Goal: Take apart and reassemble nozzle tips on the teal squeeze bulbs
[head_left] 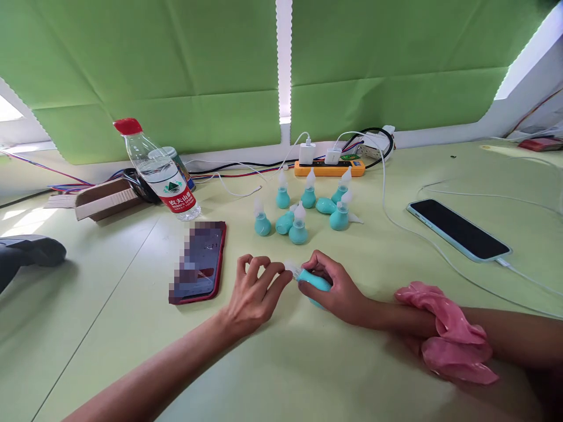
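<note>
My right hand [336, 287] is closed around a teal rubber bulb [313, 282] lying on the pale green table [132, 328]. The fingertips of my left hand [255, 290] pinch the clear white tip [292, 268] at the bulb's left end. A pink scrunchie [448, 331] sits on my right wrist. Just beyond my hands stands a cluster of several more teal bulbs with white tips [303, 211], some upright and some lying on their side.
A red-cased phone [199, 261] lies left of my hands. A water bottle [158, 170] and a cardboard box [103, 199] sit at back left. An orange power strip [329, 167] with chargers lies at the back. At right, a phone [460, 228] charges on a white cable [440, 252].
</note>
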`<control>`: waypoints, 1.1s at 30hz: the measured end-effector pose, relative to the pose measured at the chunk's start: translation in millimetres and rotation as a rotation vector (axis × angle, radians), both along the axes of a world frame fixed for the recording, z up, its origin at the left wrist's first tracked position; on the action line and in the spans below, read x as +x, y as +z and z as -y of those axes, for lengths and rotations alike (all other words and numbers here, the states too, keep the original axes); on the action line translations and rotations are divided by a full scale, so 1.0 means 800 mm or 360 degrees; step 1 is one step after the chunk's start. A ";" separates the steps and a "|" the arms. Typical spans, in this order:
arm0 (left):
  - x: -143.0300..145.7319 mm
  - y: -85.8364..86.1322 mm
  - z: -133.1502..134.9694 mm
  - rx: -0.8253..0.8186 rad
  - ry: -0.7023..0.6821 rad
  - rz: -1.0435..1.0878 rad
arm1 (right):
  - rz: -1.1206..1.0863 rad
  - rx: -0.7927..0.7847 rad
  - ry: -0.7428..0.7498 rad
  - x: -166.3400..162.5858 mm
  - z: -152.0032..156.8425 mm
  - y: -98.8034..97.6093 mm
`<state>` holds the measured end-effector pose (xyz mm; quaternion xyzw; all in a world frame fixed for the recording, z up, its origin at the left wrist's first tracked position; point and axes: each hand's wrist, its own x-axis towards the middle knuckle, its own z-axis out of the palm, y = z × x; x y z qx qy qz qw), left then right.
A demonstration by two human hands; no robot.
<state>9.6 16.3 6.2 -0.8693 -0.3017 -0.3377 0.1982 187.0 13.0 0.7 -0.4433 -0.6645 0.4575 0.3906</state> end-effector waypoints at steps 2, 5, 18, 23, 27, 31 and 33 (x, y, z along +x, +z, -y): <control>0.003 0.005 0.002 -0.0070 0.0055 -0.0067 | 0.0034 0.0075 -0.0017 0.000 -0.001 0.000; 0.007 0.009 0.004 -0.0081 0.0126 -0.0150 | 0.0053 0.0122 -0.0035 -0.001 -0.002 0.000; 0.003 -0.002 -0.008 -0.0295 -0.0166 0.0384 | 0.0056 0.0044 -0.0007 0.001 -0.003 0.000; 0.007 0.002 -0.010 -0.0488 -0.0284 0.0576 | 0.0086 0.0134 -0.0015 0.001 -0.003 -0.001; 0.005 0.002 -0.010 -0.0350 -0.0278 0.0467 | 0.0084 0.0149 0.0013 -0.001 -0.001 0.001; -0.003 -0.004 -0.011 -0.0076 -0.0205 0.0166 | 0.0039 0.0032 -0.0002 -0.001 -0.001 0.001; -0.007 -0.004 -0.013 -0.0001 -0.0227 0.0098 | 0.0032 -0.0014 0.0000 -0.001 -0.002 0.001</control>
